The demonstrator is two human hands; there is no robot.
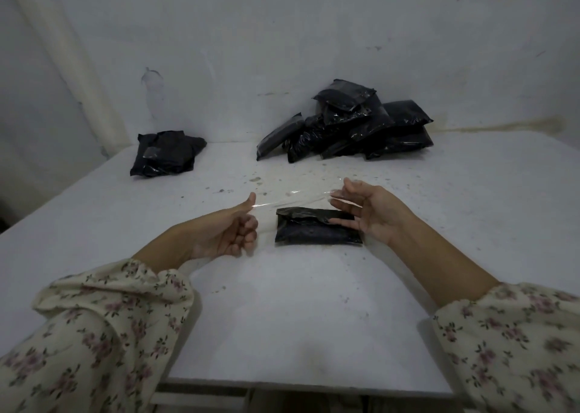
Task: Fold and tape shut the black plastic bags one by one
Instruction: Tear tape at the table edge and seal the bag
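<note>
Nearest the camera, two cream sleeves with a small pink flower print, one on the left (94, 334) and one on the right (518, 334), reach in over the near edge of a white, flat-topped table (298, 318).

Past the sleeves, both bare forearms stretch toward the middle of the table. The left hand (229, 237) has its fingers curled into the palm and its thumb pointing up. One end of a thin strip of clear sticky tape (295, 200) is held at that thumb. The right hand (370, 215) pinches the other end between its thumb and first finger, with the remaining fingers loosely spread below. The strip is pulled taut between the two hands, above the tabletop.

Just under and a little nearer than the strip, a small folded black plastic bag (317, 232) lies flat at the middle of the table, between the hands. The right hand's lower fingertips are over its right end.

Beyond the strip, dark specks and smudges (257, 180) mark the tabletop.

Toward the far left corner lies a flat bundle of black plastic bags (166, 155). Along the far edge, right of centre, a loose heap of glossy black plastic packets (351, 127) leans against a scuffed white wall (282, 36).
</note>
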